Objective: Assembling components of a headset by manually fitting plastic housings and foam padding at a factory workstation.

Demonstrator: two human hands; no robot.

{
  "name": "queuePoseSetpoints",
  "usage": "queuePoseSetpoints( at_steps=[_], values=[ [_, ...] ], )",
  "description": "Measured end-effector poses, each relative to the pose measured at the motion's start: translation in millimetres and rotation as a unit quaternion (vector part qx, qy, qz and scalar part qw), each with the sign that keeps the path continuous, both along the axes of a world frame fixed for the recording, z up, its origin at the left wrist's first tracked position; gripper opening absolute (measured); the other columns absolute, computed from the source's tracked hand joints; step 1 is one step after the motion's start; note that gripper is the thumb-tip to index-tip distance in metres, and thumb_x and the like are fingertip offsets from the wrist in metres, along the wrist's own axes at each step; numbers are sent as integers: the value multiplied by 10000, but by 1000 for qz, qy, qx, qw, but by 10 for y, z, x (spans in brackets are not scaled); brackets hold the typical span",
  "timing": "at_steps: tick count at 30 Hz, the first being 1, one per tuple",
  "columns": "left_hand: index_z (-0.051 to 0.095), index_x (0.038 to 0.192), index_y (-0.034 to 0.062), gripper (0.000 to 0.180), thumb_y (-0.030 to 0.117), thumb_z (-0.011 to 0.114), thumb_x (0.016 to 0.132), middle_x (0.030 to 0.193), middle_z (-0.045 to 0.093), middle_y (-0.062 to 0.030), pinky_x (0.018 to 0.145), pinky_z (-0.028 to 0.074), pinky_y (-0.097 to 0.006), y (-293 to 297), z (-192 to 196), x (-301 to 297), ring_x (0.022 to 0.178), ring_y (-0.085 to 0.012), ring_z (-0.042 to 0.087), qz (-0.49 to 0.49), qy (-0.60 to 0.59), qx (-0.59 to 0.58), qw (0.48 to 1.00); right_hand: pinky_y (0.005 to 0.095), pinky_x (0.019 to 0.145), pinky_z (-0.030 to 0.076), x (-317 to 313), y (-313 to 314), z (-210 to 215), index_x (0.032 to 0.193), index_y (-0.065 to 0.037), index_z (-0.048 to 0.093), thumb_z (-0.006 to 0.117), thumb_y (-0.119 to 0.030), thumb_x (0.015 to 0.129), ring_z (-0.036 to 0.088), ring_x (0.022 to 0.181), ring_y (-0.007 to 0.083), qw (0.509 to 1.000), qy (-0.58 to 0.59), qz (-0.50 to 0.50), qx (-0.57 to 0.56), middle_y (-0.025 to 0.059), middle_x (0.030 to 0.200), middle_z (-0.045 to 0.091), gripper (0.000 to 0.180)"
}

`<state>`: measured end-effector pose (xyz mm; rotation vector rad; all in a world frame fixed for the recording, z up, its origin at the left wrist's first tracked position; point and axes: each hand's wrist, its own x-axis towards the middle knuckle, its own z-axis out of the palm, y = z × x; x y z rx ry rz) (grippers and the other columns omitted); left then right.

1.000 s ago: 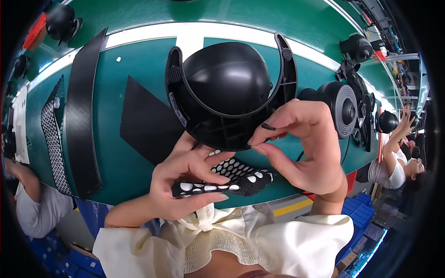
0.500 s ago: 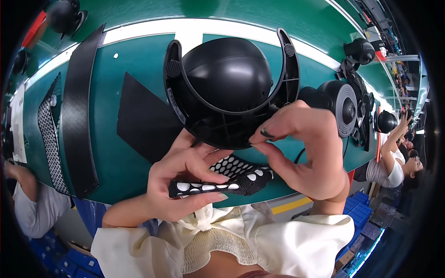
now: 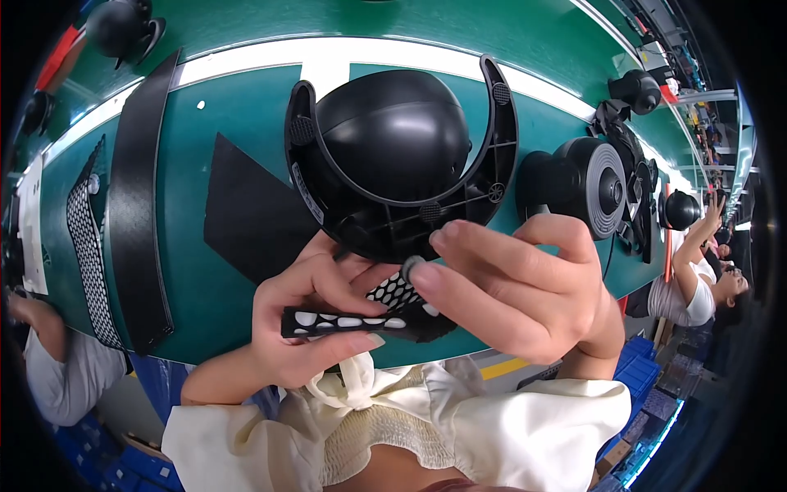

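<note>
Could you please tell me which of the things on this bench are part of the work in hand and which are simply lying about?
In hand:
- left hand holding a black strip of round pads
- right hand pinching one small grey pad
- black domed housing, upside down on the green bench

Lying about:
- black sheet
- long black band
- perforated strip
- ribbed round unit
</note>
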<state>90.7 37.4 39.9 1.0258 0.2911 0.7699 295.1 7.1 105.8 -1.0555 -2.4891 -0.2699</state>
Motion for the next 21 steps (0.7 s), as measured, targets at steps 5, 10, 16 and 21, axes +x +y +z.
queuePoseSetpoints(
  at_steps=[5, 10, 16, 21],
  values=[
    [475, 769, 14, 217, 83, 666, 691, 1212, 352, -242, 976, 337, -426, -62, 11, 48, 1151, -360, 392, 52, -15, -93, 994, 226, 609, 335, 151, 27, -215, 967, -82, 475, 585, -71, 730, 608, 818, 173, 997, 40, 61, 32, 62, 796, 650, 262],
    [481, 773, 14, 217, 72, 673, 689, 1255, 314, -249, 999, 296, -451, -40, -20, 53, 1194, -374, 328, 32, -28, -90, 995, 172, 589, 347, 186, 162, -487, 946, -130, 482, 520, -61, 719, 598, 767, 146, 968, 85, 132, 196, 80, 762, 638, 240],
    [490, 761, 13, 218, 69, 685, 681, 1252, 326, -233, 1001, 285, -465, -46, -30, 50, 1196, -370, 327, 40, -33, -99, 994, 211, 561, 381, 188, 157, -496, 833, -87, 438, 520, -39, 692, 606, 775, 185, 975, 130, 142, 112, 119, 768, 634, 170],
    [496, 761, 11, 218, 66, 689, 675, 1247, 340, -224, 999, 286, -471, -46, -60, 35, 1193, -367, 333, 35, -21, -103, 994, 337, 622, 408, 228, 162, -609, 959, -77, 357, 535, -49, 709, 604, 748, 269, 954, 229, 174, 88, 160, 846, 613, 308]
  ],
)
